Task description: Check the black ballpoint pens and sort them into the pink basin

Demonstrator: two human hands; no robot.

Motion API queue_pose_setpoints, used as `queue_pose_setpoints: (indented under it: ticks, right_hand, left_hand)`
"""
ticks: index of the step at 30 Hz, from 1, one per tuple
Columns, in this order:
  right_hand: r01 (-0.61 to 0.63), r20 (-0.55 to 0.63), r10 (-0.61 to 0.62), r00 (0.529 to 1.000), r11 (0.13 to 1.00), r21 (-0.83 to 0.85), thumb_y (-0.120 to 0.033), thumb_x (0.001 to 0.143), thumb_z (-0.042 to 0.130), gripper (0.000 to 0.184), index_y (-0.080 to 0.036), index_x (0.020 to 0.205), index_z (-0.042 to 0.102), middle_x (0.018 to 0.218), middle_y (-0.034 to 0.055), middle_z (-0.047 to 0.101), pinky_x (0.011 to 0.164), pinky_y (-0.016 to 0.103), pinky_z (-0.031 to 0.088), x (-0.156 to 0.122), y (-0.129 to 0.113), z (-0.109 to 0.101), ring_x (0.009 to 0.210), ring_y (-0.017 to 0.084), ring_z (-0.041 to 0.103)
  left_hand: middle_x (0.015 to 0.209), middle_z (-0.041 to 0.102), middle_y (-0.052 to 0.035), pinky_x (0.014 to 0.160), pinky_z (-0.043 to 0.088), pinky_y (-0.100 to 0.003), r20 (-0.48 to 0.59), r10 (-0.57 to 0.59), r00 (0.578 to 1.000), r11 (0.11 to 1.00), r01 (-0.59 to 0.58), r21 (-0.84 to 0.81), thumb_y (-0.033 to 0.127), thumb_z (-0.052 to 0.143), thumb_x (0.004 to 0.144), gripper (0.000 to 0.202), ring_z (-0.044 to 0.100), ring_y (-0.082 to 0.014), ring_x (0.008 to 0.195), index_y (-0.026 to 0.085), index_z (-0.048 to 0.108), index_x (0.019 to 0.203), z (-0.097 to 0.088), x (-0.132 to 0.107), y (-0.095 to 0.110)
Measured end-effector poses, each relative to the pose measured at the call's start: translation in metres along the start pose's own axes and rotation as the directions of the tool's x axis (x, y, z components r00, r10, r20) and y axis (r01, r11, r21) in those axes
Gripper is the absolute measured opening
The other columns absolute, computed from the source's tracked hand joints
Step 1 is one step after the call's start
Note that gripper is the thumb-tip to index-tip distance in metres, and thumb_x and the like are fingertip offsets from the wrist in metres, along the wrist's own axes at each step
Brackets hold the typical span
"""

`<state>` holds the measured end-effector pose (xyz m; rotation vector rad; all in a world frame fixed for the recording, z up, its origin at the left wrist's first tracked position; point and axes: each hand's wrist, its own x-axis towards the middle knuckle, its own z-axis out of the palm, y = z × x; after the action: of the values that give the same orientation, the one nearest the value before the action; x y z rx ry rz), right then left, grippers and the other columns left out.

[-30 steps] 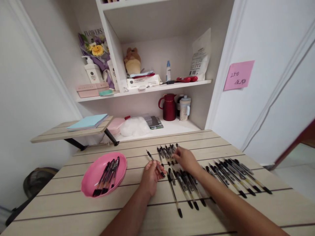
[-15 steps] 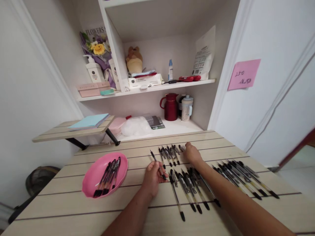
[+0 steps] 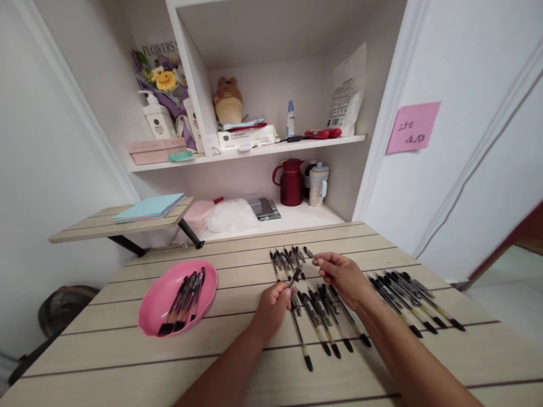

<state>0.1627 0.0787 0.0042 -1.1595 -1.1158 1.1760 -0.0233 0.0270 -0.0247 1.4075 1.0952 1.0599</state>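
My left hand (image 3: 275, 305) is closed around a slim dark pen (image 3: 296, 276), its upper end tilted up and to the right. My right hand (image 3: 341, 277) pinches a short pen part (image 3: 309, 252) with a black end between thumb and fingers. The two pieces are close but apart. Behind my left hand lies a row of short black-and-clear pen parts (image 3: 280, 259). Nearer me is a row of longer pen pieces (image 3: 321, 316) with black ends and yellowish sections. A pink bowl (image 3: 146, 316) on the left holds several dark pens (image 3: 182, 302).
More pen pieces (image 3: 413, 299) lie in a row right of my right forearm. A small raised shelf (image 3: 80, 226) with blue paper (image 3: 148, 207) stands at the table's back left. Beyond the table are white shelves with a red jug (image 3: 291, 183) and a lidded cup (image 3: 318, 186).
My left hand has turned the pen to point up and right, toward my right hand. My right hand has drawn its short part back from the row's end. The view has shifted slightly.
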Motion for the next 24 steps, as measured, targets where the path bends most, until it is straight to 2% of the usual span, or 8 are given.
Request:
queue_pose_setpoints:
  ticks: [2, 5, 11, 24]
  right_hand:
    - [-0.023, 0.025, 0.018, 1.000, 0.979, 0.204, -0.033, 0.057, 0.071, 0.027, -0.017, 0.077, 0.062, 0.075, 0.0031, 0.063, 0.041, 0.020, 0.033, -0.013, -0.006, 0.008, 0.047, 0.006, 0.046]
    - [-0.008, 0.032, -0.001, 0.999, 0.959, 0.285, -0.032, 0.054, 0.074, 0.031, -0.017, 0.078, 0.063, 0.075, 0.0032, 0.064, 0.041, 0.019, 0.033, -0.022, -0.012, 0.013, 0.047, 0.005, 0.046]
    - [0.020, 0.027, -0.027, 0.999, 0.973, 0.231, -0.035, 0.055, 0.074, 0.036, -0.017, 0.084, 0.063, 0.075, 0.0031, 0.065, 0.042, 0.020, 0.035, -0.020, -0.009, 0.011, 0.047, 0.006, 0.047]
    - [0.020, 0.070, -0.036, 0.997, 0.978, 0.209, -0.031, 0.054, 0.075, 0.033, -0.016, 0.080, 0.061, 0.062, -0.0026, 0.059, 0.044, 0.018, 0.037, -0.026, -0.007, 0.023, 0.046, 0.005, 0.045]
  left_hand:
    - [0.054, 0.044, 0.0040, 0.051, 0.030, -0.020, 0.034, 0.050, 0.998, 0.995, -0.053, 0.089, 0.040, 0.043, 0.081, 0.034, 0.037, -0.0074, 0.050, 0.012, 0.060, 0.090, 0.002, -0.001, 0.000]
    - [0.054, 0.043, 0.0035, 0.055, 0.032, -0.021, 0.055, 0.089, 0.994, 0.984, -0.097, 0.152, 0.039, 0.040, 0.082, 0.034, 0.041, -0.0090, 0.054, 0.012, 0.060, 0.090, 0.003, -0.003, -0.001]
    - [0.054, 0.043, 0.0036, 0.053, 0.032, -0.021, 0.051, 0.084, 0.995, 0.979, -0.092, 0.182, 0.041, 0.040, 0.082, 0.036, 0.040, -0.0093, 0.053, 0.012, 0.060, 0.089, 0.003, -0.002, 0.000]
    - [0.053, 0.044, 0.0034, 0.053, 0.032, -0.021, 0.043, 0.092, 0.995, 0.967, -0.100, 0.235, 0.039, 0.038, 0.083, 0.033, 0.041, -0.0093, 0.052, 0.013, 0.059, 0.085, 0.003, -0.003, 0.000]
